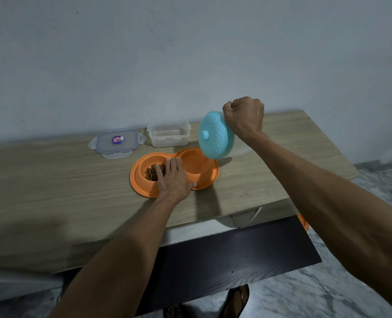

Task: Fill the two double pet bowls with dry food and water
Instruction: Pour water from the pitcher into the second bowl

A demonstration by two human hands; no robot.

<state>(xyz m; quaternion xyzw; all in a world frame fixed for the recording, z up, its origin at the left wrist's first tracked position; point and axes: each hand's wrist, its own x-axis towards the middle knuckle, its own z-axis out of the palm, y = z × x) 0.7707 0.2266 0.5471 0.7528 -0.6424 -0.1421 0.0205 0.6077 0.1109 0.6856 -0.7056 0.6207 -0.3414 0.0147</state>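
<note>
On the wooden worktop, the orange double bowl, with kibble in its left compartment, is being pressed by the flat left hand. The teal jug is being tipped above the right compartment by the clenched right hand. With too fast a tilt, water may be splashed onto the kibble.

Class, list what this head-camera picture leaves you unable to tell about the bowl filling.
Head view:
- Water in the teal jug: lid and opaque wall hide it; any stream too faint.
- Dry food: partly under the left hand.
- Second orange bowl: only a sliver past the table edge.
- Lid label: too small to read.
</note>
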